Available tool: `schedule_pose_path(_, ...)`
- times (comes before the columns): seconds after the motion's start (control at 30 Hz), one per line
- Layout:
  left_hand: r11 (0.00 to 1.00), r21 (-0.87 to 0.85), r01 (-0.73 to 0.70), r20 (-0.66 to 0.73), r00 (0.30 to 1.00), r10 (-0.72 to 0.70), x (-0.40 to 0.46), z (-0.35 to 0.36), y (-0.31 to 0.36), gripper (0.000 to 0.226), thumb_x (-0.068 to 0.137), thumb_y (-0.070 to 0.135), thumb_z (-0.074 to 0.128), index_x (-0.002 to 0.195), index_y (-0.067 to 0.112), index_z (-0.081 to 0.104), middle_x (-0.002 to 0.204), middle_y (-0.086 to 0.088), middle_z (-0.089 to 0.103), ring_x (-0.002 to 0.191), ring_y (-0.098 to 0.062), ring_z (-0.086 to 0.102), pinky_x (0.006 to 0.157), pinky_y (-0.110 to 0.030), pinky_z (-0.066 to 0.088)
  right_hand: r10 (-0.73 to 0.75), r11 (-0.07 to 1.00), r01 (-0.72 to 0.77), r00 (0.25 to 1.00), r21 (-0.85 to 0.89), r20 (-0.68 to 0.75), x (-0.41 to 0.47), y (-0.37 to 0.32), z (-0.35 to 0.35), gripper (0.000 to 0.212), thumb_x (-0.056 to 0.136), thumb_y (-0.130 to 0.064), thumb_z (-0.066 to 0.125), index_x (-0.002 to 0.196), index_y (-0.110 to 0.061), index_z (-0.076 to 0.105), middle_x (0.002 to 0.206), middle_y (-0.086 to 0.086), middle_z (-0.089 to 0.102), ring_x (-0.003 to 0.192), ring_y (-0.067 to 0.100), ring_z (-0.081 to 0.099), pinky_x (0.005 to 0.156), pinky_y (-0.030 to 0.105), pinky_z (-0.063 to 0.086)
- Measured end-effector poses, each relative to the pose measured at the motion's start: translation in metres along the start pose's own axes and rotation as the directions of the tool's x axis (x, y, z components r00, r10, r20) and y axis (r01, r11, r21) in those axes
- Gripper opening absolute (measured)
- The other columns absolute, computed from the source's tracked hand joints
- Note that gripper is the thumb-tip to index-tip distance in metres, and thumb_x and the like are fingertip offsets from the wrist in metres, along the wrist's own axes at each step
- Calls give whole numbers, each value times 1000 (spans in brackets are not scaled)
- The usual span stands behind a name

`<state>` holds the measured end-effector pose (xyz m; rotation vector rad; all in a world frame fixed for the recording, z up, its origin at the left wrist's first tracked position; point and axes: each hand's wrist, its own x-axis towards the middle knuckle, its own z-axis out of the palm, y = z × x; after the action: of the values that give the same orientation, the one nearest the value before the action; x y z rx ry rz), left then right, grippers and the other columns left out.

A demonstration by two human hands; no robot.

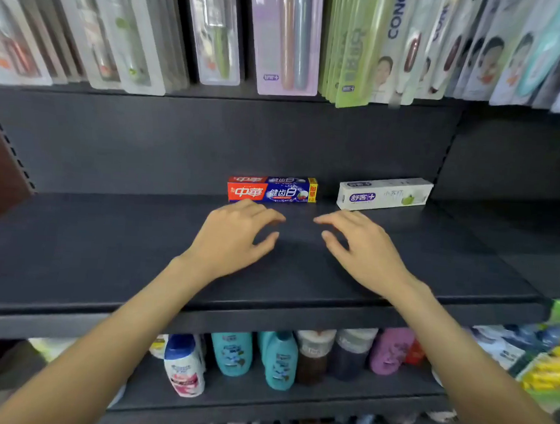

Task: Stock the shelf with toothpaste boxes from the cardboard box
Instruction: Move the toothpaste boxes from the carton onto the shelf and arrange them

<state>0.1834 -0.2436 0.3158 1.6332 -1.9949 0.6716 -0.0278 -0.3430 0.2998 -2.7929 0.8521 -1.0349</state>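
Note:
A red and blue toothpaste box (272, 189) lies lengthwise at the back of the dark shelf (106, 250). To its right lies a white and green toothpaste box (384, 193), a small gap between them. My left hand (234, 238) hovers just in front of the red and blue box, fingers curled and apart, holding nothing. My right hand (365, 246) hovers in front of the white box, also empty with fingers spread. The cardboard box is out of view.
Toothbrush packs (282, 38) hang in rows above the shelf. The shelf below holds bottles (279, 359) of shampoo and wash. Coloured packs (548, 362) sit at the lower right. A perforated upright (446, 156) divides the shelf from the bay to the right.

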Motion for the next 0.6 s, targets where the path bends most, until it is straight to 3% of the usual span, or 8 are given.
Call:
schedule_pose_path(0.1,984,-66,-166,-182,971,152,-22,-6,44,21,87,26,55,100,18,70,83,6,67,80,-14,59,68,-25,47,-11,999,14,996,29,-89,-50,-16,-11,30,91,-31,43,110,-22,64,100,-9,66,92,15,59,70,35,52)
schedule_pose_path(0.2,965,-172,-200,-306,942,140,-44,-2,91,18,86,20,55,87,13,71,70,4,62,66,-16,55,57,-27,46,-18,999,25,986,44,-165,-99,-24,-16,27,90,-27,46,103,-20,68,92,-8,69,82,12,62,64,30,51)
schedule_pose_path(0.27,950,-252,-185,-292,950,107,-64,7,118,19,88,21,53,80,11,68,64,3,58,60,-18,51,52,-31,44,-37,998,45,984,44,-176,-131,-21,-12,25,89,-24,47,98,-18,70,89,-7,71,77,11,62,61,27,50)
schedule_pose_path(0.33,930,-348,-116,-178,983,56,-93,24,143,19,88,23,52,80,12,65,64,4,56,61,-17,50,54,-27,45,-36,998,40,996,45,-83,-167,-14,0,26,88,-25,47,96,-17,70,87,-5,72,73,15,66,55,29,51)
schedule_pose_path(0.43,894,-428,133,182,982,-59,-150,58,172,20,86,33,49,89,19,62,72,9,60,69,-12,54,62,-28,48,46,997,-57,982,57,181,-229,3,30,23,85,-25,49,96,-21,69,88,-5,72,75,18,68,55,29,52)
schedule_pose_path(0.5,853,-363,375,488,856,-168,-197,90,183,30,85,40,47,103,21,62,87,9,65,80,-11,56,72,-32,49,160,974,-211,898,83,410,-271,12,52,20,86,-23,54,102,-22,67,95,-5,70,85,20,67,64,33,52)
schedule_pose_path(0.6,722,-200,662,788,547,-283,-265,133,196,43,81,39,59,120,20,57,113,1,63,109,-20,57,90,-35,46,223,951,-309,692,2,687,-324,18,83,32,89,-22,58,121,-21,59,119,0,63,108,23,57,85,34,46)
